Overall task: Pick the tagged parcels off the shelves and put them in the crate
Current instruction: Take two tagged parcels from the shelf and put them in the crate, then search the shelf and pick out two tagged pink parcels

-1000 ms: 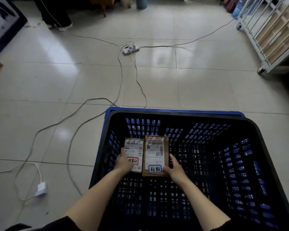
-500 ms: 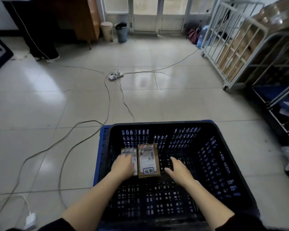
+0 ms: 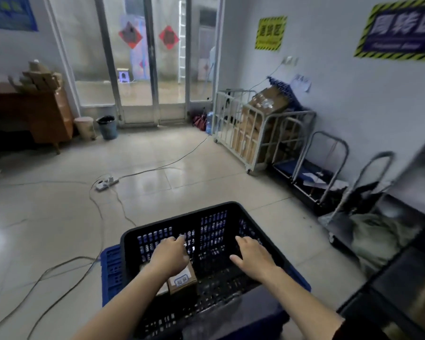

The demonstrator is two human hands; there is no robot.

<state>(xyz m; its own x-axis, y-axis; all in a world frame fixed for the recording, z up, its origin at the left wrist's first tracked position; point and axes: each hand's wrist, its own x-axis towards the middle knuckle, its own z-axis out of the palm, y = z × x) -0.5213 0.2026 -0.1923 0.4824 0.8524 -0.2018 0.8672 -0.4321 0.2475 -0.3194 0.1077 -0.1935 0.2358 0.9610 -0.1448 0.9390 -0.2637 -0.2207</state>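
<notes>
A brown parcel (image 3: 182, 280) with a blue tag lies inside the black crate (image 3: 182, 215), at its left side. The left hand (image 3: 168, 255) hovers over it, fingers relaxed and empty. The right hand (image 3: 252, 256) is spread wide over the crate's middle.

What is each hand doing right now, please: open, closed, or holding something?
Left hand: open, holding nothing, over the crate.
Right hand: open, fingers spread, holding nothing.
</notes>
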